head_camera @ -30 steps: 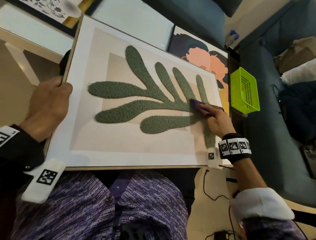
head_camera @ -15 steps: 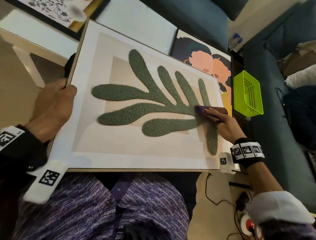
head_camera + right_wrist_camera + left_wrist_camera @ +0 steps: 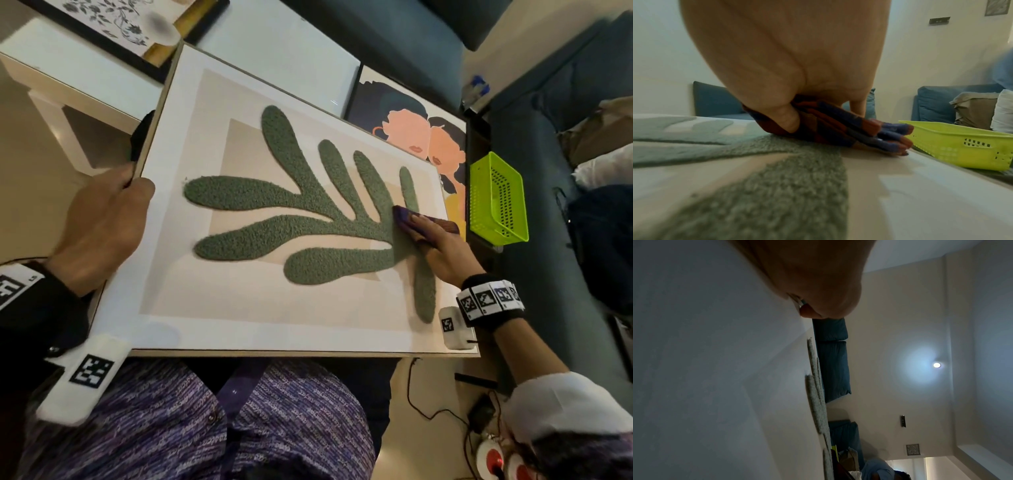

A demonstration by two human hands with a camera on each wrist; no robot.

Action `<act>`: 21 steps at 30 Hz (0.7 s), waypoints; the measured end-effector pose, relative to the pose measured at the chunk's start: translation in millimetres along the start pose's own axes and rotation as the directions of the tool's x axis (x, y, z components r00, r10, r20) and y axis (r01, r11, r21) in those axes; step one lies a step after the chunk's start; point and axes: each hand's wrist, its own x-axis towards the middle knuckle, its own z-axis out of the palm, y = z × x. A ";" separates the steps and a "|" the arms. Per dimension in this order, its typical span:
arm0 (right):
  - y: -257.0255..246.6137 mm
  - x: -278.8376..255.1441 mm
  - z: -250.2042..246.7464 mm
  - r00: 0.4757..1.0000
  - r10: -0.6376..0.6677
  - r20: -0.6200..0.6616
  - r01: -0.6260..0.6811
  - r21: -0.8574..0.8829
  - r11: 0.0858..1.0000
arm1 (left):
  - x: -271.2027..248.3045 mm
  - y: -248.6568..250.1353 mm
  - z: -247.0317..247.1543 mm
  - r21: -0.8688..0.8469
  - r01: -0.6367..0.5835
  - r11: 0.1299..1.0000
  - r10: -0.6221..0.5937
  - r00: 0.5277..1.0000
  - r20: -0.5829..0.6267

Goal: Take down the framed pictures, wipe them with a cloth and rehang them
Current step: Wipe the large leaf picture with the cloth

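Observation:
A large light-wood framed picture [image 3: 239, 308] with a green leaf shape lies across my lap. My left hand [image 3: 102, 222] grips its left edge, thumb on the front; the left wrist view shows the hand [image 3: 813, 305] on the frame's rim. My right hand [image 3: 442, 250] holds a folded purple and orange cloth [image 3: 421, 222] pressed on the picture's right part, near the leaf's stem. In the right wrist view the cloth [image 3: 849, 129] is bunched under the hand [image 3: 797, 113], thumb tucked into it.
A white table [image 3: 274, 51] ahead bears a black-framed flower picture [image 3: 120, 27] and a picture of two faces [image 3: 418, 130]. A lime green basket [image 3: 496, 202] sits to the right. Blue sofa cushions [image 3: 548, 171] run along the right. Cables lie on the floor.
The right hand with the cloth has shifted slightly right along the leaf's stem. The left hand keeps its hold on the frame's edge.

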 end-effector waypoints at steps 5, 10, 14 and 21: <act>-10.1 29.3 -8.5 1.000 0.020 -0.014 -0.020 -0.005 1.000 | -0.3 -0.6 -0.4 -0.032 -0.004 0.999 0.004 1.000 0.003; -29.5 86.1 -26.2 0.999 0.042 -0.026 -0.043 -0.041 0.998 | -2.6 2.0 -0.4 -0.014 -0.006 1.000 0.006 1.000 0.017; -32.7 131.0 -33.6 0.999 0.048 -0.012 -0.048 -0.018 0.999 | -3.1 4.2 -0.3 -0.013 -0.009 1.000 0.009 1.000 0.022; -25.4 77.5 -27.1 0.997 0.054 0.060 -0.052 -0.041 0.998 | -3.6 -0.1 -1.0 -0.043 0.016 0.999 -0.015 0.999 0.029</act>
